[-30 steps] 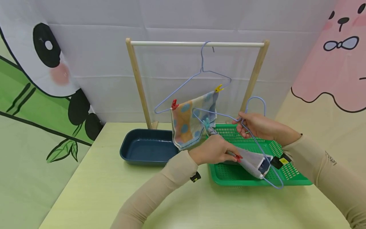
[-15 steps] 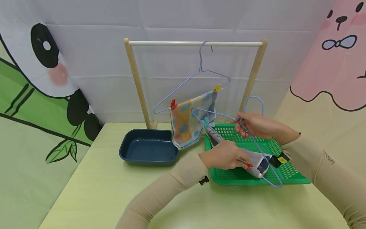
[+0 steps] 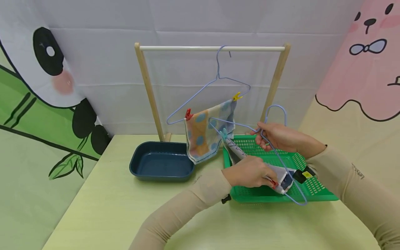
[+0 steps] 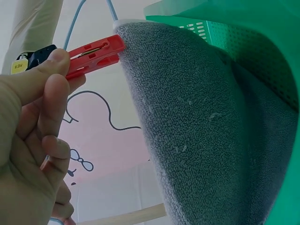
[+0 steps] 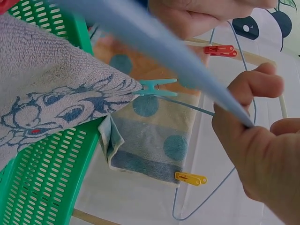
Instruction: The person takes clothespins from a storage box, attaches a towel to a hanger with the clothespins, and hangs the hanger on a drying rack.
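Note:
My left hand (image 3: 250,172) pinches a red clothespin (image 4: 96,54) between thumb and finger. The clothespin's tip meets the edge of a grey towel (image 4: 183,117), near the lower right corner of a blue wire hanger (image 3: 276,106). Gripped at its neck by my right hand (image 3: 279,139), that hanger is held tilted over the green basket (image 3: 312,198). A teal clothespin (image 5: 157,87) fastens the towel's other corner to the hanger's far end. The towel's middle is hidden behind my left hand in the head view.
Behind, a second blue hanger (image 3: 200,91) hangs from the rack's white rail (image 3: 187,48). A dotted towel (image 3: 203,135) is fixed to it with red (image 3: 188,114) and yellow clothespins (image 3: 237,96). A dark blue basin (image 3: 140,170) stands left of the basket.
My left hand has moved right and slightly down along the towel, bringing the red clothespin closer to the towel's right end. The right hand keeps hold of the hanger in nearly the same place.

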`<act>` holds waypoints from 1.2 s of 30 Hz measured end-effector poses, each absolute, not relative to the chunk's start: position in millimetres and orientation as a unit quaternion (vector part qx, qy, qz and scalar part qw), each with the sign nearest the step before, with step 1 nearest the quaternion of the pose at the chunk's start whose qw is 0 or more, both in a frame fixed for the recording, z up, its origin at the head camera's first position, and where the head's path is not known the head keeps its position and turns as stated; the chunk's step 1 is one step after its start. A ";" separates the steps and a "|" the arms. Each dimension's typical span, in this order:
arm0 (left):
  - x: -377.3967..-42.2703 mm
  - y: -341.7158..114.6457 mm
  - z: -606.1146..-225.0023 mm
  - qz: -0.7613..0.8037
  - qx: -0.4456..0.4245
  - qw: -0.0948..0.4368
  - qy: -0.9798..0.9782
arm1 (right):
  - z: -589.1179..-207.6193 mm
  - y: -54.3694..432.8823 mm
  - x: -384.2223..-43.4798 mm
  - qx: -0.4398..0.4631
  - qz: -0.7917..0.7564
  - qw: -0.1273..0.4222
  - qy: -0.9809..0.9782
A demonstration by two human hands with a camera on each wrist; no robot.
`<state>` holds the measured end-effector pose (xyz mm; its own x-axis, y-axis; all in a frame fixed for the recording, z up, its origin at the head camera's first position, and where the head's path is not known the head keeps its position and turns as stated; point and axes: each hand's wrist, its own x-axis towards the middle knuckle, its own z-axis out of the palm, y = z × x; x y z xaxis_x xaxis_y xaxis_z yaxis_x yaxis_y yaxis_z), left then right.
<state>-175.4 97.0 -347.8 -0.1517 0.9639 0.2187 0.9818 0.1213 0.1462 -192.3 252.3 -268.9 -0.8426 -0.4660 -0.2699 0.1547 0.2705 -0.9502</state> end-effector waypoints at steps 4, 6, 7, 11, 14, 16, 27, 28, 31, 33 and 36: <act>-175.3 100.2 -349.0 -0.102 -0.639 0.025 -0.762 | -269.0 251.5 -192.4 -0.098 -0.601 0.264 0.748; -175.6 101.1 -349.4 -0.098 -0.637 0.019 -0.764 | -269.0 251.5 -192.4 -0.096 -0.602 0.263 0.747; -175.8 101.6 -349.5 -0.097 -0.637 0.017 -0.765 | -269.2 251.8 -192.6 -0.096 -0.603 0.263 0.747; -175.4 103.7 -348.9 -0.093 -0.635 0.008 -0.767 | -269.1 251.9 -192.5 -0.098 -0.605 0.262 0.745; -174.7 105.2 -347.9 -0.086 -0.636 0.007 -0.767 | -268.9 251.8 -192.4 -0.102 -0.607 0.266 0.742; -174.1 106.4 -347.2 -0.080 -0.636 0.007 -0.767 | -269.0 251.9 -192.6 -0.105 -0.608 0.265 0.741; -173.6 111.2 -349.8 -0.077 -0.643 0.008 -0.762 | -268.5 252.4 -192.4 -0.109 -0.612 0.264 0.738; -173.7 111.3 -350.3 -0.077 -0.644 0.008 -0.761 | -268.2 252.3 -192.2 -0.109 -0.611 0.262 0.739; -173.5 111.6 -351.1 -0.076 -0.641 0.004 -0.764 | -268.0 252.0 -192.5 -0.107 -0.606 0.259 0.744; -173.3 111.9 -351.2 -0.076 -0.639 0.001 -0.766 | -268.3 252.1 -192.8 -0.105 -0.601 0.259 0.748; -172.8 112.5 -351.0 -0.073 -0.635 -0.003 -0.769 | -269.2 252.9 -193.2 -0.105 -0.596 0.259 0.753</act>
